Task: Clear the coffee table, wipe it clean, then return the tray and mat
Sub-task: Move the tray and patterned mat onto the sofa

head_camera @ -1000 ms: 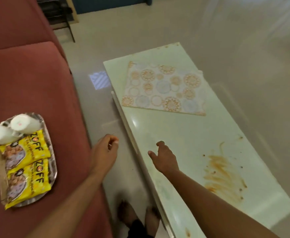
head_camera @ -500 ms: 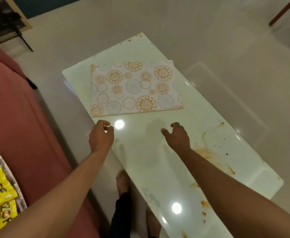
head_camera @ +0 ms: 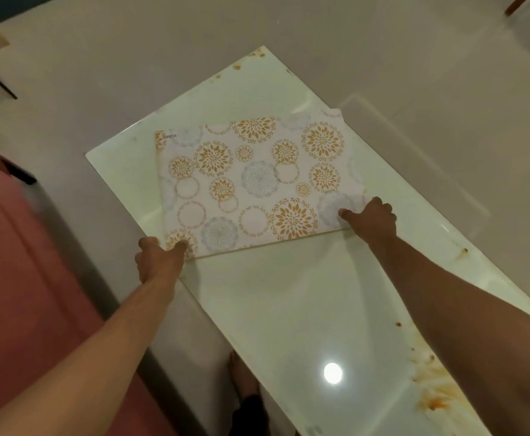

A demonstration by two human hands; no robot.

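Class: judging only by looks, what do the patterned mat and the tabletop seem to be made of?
Mat: likely thin plastic or coated sheet, matte; its corner stays flat while lifted. Tabletop: probably glass or polished stone, glossy; it mirrors a ceiling light.

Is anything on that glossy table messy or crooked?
Yes. Orange-brown smears stain the coffee table at its near right edge, with rusty specks along the rims. The patterned mat sits skewed, its near corners pinched by the left hand and right hand.
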